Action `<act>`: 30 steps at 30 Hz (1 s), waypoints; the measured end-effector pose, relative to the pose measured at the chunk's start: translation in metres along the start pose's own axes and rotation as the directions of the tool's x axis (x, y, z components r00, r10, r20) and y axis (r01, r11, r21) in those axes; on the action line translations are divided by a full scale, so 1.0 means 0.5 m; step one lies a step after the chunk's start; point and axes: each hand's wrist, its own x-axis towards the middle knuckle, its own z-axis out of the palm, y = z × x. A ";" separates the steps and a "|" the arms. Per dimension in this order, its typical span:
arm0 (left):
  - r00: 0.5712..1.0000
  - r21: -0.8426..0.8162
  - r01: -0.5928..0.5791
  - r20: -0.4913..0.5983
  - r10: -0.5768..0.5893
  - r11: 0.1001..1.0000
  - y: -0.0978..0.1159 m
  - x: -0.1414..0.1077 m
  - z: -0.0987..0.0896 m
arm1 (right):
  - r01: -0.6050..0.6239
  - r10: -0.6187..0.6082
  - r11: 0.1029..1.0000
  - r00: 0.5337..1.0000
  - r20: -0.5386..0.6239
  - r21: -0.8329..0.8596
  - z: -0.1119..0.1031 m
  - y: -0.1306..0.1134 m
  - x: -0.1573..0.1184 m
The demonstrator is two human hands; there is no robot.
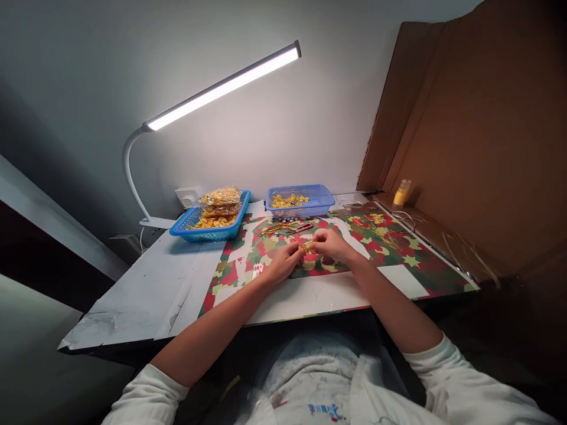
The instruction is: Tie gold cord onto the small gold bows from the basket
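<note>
Over the camouflage-patterned sheet (410,251), near the middle of the table, my left hand (286,260) and my right hand (330,244) meet with fingertips almost touching. A small yellow piece (307,246) is pinched between the fingers of both hands; its exact shape is partly hidden. Just beyond my fingers lie a reddish tool like tweezers (303,228) and a bunch of thin golden strands (278,228). Small round dark and silvery bits are scattered behind them, below the blue-violet basket (323,205), which holds yellow pieces (287,201).
At the back left, a blue basket (208,236) holds yellow pieces and filled plastic bags (221,198). A lamp (221,88) arches above. Cardboard (478,136) walls the right side, with a small yellow-filled bottle (401,193) beside it. More golden strands (383,230) lie right.
</note>
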 end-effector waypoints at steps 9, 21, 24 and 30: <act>0.999 0.037 -0.046 0.011 0.046 0.998 0.017 -0.008 -0.002 | 0.028 -0.031 0.998 0.998 -0.055 -0.057 0.013 0.009 0.006; 0.995 0.150 -0.097 -0.018 0.101 0.984 0.024 -0.011 -0.004 | 0.070 -0.073 0.997 0.994 -0.080 -0.038 0.015 0.018 0.012; 0.997 0.112 -0.066 -0.022 0.069 0.992 0.027 -0.011 -0.004 | 0.080 -0.082 0.996 0.994 -0.069 -0.024 0.016 0.022 0.015; 0.994 0.115 -0.027 -0.102 0.039 0.993 0.027 -0.006 -0.006 | 0.106 -0.115 0.993 0.976 -0.183 -0.059 0.024 0.040 0.026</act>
